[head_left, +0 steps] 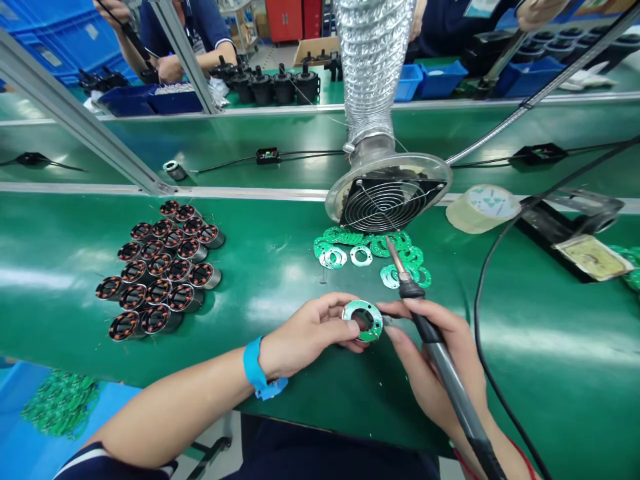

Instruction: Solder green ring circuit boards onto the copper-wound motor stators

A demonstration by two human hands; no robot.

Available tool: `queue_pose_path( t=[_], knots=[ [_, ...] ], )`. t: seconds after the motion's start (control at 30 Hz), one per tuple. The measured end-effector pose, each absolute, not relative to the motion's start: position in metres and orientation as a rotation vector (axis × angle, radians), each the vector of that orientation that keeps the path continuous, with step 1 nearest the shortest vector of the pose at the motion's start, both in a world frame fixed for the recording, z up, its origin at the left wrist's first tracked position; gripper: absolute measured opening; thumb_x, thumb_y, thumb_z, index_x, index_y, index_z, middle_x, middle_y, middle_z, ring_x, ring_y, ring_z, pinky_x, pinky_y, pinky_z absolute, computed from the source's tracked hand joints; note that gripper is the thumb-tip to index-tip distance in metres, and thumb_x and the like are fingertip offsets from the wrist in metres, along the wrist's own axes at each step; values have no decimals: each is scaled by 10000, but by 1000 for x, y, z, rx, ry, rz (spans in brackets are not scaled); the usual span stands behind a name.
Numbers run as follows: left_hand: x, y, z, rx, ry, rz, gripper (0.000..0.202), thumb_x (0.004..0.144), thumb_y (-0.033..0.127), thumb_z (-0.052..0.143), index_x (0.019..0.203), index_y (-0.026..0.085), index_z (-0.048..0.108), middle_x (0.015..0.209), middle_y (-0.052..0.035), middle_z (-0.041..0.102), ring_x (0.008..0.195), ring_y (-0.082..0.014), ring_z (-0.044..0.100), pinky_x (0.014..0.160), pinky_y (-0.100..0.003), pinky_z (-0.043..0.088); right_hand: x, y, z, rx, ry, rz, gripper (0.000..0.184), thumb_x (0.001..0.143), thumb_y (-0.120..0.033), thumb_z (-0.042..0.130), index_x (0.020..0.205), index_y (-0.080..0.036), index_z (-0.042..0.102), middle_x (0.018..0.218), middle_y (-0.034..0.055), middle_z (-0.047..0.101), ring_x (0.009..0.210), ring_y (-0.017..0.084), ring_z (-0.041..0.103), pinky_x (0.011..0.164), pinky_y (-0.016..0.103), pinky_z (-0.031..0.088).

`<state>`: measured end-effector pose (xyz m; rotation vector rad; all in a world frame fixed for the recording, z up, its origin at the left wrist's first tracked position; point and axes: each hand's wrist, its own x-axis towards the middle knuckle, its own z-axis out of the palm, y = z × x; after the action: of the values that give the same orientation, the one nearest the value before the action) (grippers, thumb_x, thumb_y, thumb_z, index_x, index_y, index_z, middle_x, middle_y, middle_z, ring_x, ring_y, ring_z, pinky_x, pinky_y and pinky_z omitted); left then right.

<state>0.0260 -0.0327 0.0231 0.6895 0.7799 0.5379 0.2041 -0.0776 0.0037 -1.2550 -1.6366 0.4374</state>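
Observation:
My left hand (320, 325) is closed around a motor stator with a green ring-shaped circuit board (369, 330) on its top, tilted toward me. A blue strap (255, 367) circles the left wrist. In my right hand (445, 360) lies a soldering iron (440, 353), its tip pointing up and away, over the loose boards. The right thumb and index finger reach to the right edge of the held board; whether they pinch a wire there is too small to tell. Behind the hands, several ring circuit boards (361, 255) lie scattered and overlapping.
Wound stators (159, 291) stand grouped at left. A fume fan (385, 203) on a foil duct (373, 67) hangs above the boards. To the right are a tape roll (483, 209), a solder stand (565, 230) and a black cable (480, 307). Two people work across the bench.

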Motion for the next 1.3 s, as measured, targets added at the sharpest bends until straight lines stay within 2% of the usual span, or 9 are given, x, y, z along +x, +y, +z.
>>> queue_pose_path(
  t=[0.2, 0.33, 0.5, 0.7, 0.77, 0.93, 1.17, 1.23, 1.3],
  knots=[
    [24, -39, 22, 1367, 1030, 600, 447, 774, 212, 649, 1212, 193, 566, 1068, -73, 619, 958, -216, 580, 879, -375, 479, 207, -72, 8, -1249, -1817, 315, 261, 852, -123, 574, 1058, -283, 569, 798, -7, 675, 642, 159, 658, 585, 288, 542],
    [22, -42, 25, 1769, 1101, 673, 456, 791, 200, 617, 1245, 212, 578, 1128, -93, 608, 1059, -262, 545, 951, -403, 448, 199, -72, 7, -1348, -1497, 664, 231, 879, -174, 550, 1093, -260, 535, 708, -35, 627, 530, 121, 620, 477, 232, 511],
    [21, -38, 30, 1453, 1049, 578, 502, 787, 252, 618, 1278, 174, 543, 1057, -76, 627, 888, -198, 579, 847, -352, 492, 203, -71, 5, -1107, -1235, 1117, 230, 890, -306, 614, 1106, -261, 553, 719, -44, 634, 594, 117, 666, 595, 254, 574],
    [21, -35, 29, 1255, 928, 458, 474, 740, 282, 643, 1192, 141, 614, 882, -36, 612, 745, -149, 532, 712, -297, 471, 205, -71, 7, -1261, -1398, 1107, 243, 854, -283, 647, 1082, -265, 566, 623, -79, 531, 441, 80, 521, 407, 184, 454],
    [20, -32, 27, 1159, 903, 398, 460, 724, 287, 653, 1163, 149, 638, 784, -6, 588, 679, -130, 514, 650, -274, 455, 203, -72, 8, -1282, -1506, 923, 305, 846, -241, 647, 1132, -276, 547, 670, -65, 565, 497, 93, 559, 458, 197, 493],
    [18, -26, 25, 901, 733, 278, 373, 681, 296, 677, 1025, 155, 710, 752, -23, 651, 656, -140, 616, 567, -230, 454, 200, -79, 16, -1104, -1700, 706, 451, 878, -215, 618, 1289, -313, 459, 1102, 48, 684, 993, 201, 690, 815, 332, 587],
    [24, -32, 20, 641, 711, 230, 185, 591, 268, 642, 717, 133, 650, 598, -13, 636, 469, -125, 615, 415, -191, 379, 204, -79, 20, -894, -1913, 573, 373, 857, -82, 548, 1161, -298, 524, 860, -18, 737, 863, 181, 690, 836, 365, 553],
    [26, -30, 22, 622, 743, 225, 216, 583, 298, 641, 712, 125, 633, 611, -19, 632, 450, -114, 601, 400, -187, 364, 208, -79, 20, -845, -2043, 420, 354, 843, -78, 540, 1131, -283, 540, 794, -34, 739, 835, 184, 690, 889, 398, 532],
    [25, -23, 28, 664, 801, 296, 279, 591, 331, 652, 773, 120, 634, 668, -26, 645, 476, -106, 601, 418, -184, 380, 220, -78, 21, -904, -2096, 264, 348, 850, -123, 548, 1162, -278, 546, 895, 2, 757, 941, 220, 687, 919, 446, 517]
  ],
)
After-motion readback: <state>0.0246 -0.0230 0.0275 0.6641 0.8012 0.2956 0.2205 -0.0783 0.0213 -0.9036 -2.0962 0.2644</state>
